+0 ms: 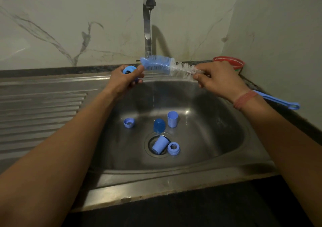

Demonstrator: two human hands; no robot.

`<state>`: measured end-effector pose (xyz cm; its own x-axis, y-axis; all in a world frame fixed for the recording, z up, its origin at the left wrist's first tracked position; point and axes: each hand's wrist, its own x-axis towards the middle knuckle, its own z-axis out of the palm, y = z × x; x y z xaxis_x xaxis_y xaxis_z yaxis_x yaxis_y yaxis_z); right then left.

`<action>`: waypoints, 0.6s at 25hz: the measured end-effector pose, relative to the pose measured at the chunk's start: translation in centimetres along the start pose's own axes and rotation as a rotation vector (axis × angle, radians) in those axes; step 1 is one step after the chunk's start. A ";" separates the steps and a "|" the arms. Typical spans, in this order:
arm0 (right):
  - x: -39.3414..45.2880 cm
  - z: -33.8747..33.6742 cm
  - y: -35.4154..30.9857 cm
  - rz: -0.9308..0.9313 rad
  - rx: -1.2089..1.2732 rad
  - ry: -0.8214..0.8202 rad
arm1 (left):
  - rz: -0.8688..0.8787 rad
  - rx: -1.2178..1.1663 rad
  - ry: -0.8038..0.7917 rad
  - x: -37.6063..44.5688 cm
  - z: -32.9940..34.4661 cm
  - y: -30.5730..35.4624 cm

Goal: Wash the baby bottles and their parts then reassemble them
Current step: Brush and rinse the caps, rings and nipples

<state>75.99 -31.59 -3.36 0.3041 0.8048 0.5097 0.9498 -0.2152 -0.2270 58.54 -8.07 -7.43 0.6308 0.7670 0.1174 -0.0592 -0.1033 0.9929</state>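
Baby-bottle parts, all blue, lie in the stainless steel sink (pixel 217 139) that fills the middle of the frame, its ribbed draining board (pixel 40 111) running off to the left. A steel tap (pixel 147 26) rises at upper centre against the marbled wall and drops a thin stream of water into the basin. Just below the tap, a bottle brush (pixel 162 65) with blue and white bristles stretches across the upper centre; the right hand (pixel 217 80) grips it at the base of the bristles, with the blue handle (pixel 278 100) running out past the wrist toward the right edge. The left hand (pixel 125 81) curls around a blue screw ring (pixel 129 69), its thumb touching the brush tip. At the bottom of the basin, one cup-shaped cap (pixel 160 144) lies tilted in the drain, another (pixel 172 119) stands upright above it, and a darker domed cap (pixel 159 125) sits between them. One ring collar (pixel 173 148) rests just right of the drain, another collar (pixel 129 122) well to the left. A red bowl (pixel 230 62) sits at upper right on the tabletop.
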 end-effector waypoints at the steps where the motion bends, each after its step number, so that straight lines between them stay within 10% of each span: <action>1: 0.0 0.0 -0.1 0.011 0.006 0.028 | -0.032 -0.108 -0.014 0.0 0.3 0.2; 7: 0.1 0.9 -0.9 -0.049 0.013 0.047 | -0.180 -0.716 -0.031 0.7 1.3 0.7; 15: 0.2 2.7 -2.5 -0.073 -0.041 0.122 | -0.238 -0.881 -0.116 -0.8 4.6 1.5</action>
<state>73.49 -29.45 -4.94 0.2387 0.7467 0.6209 0.9711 -0.1834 -0.1528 61.48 -11.76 -6.14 0.7726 0.6331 -0.0476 -0.4558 0.6053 0.6526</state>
